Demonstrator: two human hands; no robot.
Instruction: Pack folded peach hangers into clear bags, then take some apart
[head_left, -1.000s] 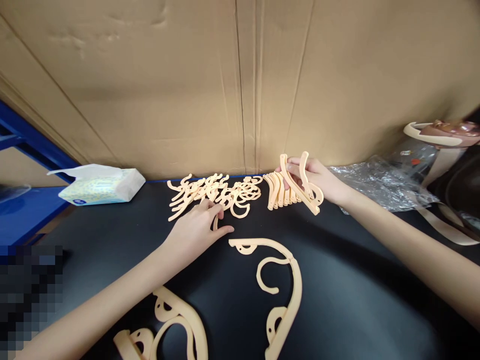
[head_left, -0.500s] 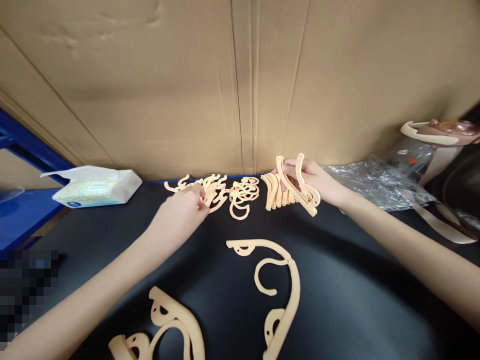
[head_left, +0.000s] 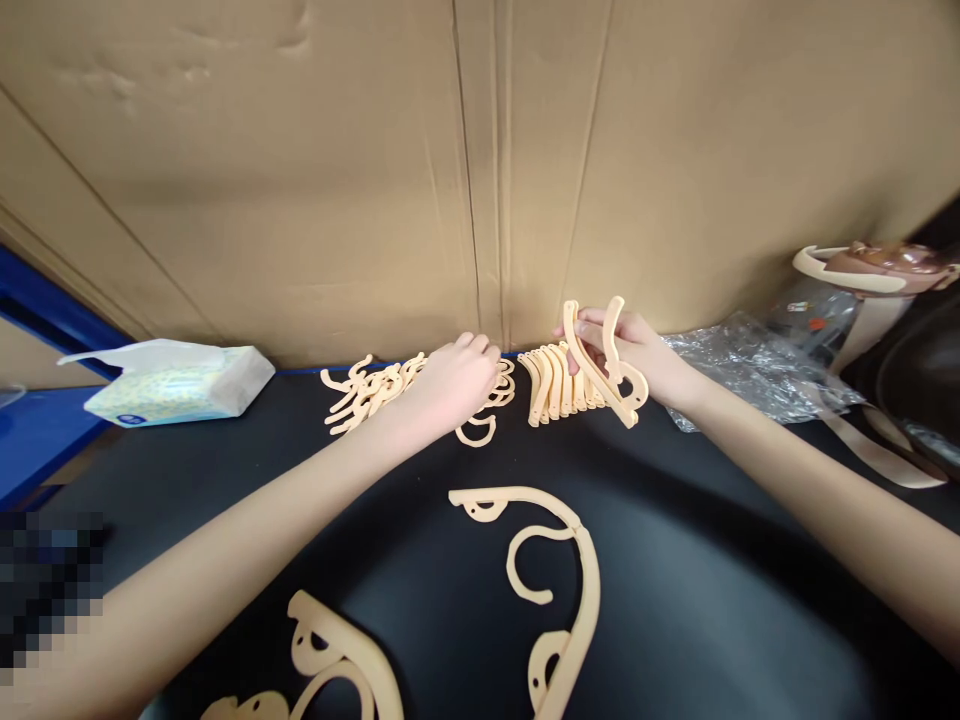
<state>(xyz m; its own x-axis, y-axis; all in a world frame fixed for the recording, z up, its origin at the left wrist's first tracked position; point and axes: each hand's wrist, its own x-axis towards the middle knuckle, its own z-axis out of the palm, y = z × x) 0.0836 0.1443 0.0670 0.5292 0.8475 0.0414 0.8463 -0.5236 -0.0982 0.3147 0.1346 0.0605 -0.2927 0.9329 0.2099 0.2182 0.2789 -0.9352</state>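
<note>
My right hand [head_left: 630,345] grips cream plastic hanger arm pieces [head_left: 600,375], raised in front of a row of similar arm pieces [head_left: 551,385]. With fingers curled, my left hand [head_left: 461,375] is over a small heap of curved hook pieces [head_left: 504,385]; whatever is between its fingertips is hidden. To its left lies another pile of cream parts [head_left: 371,390], partly behind my forearm. Nearer to me on the black table lie a joined hanger [head_left: 589,570] with its hook folded inward and a second hanger [head_left: 367,635], cut off by the bottom edge.
A tissue pack [head_left: 180,380] lies at the left beside a blue frame [head_left: 45,320]. Cardboard [head_left: 300,200] stands along the back. Clear plastic wrap [head_left: 757,365] and a brown item with a pale strap [head_left: 885,265] are at the right.
My left hand has moved right, from the left pile of parts to the heap of hooks. My right hand keeps hold of the arm pieces, nearly in place. The view has shifted slightly.
</note>
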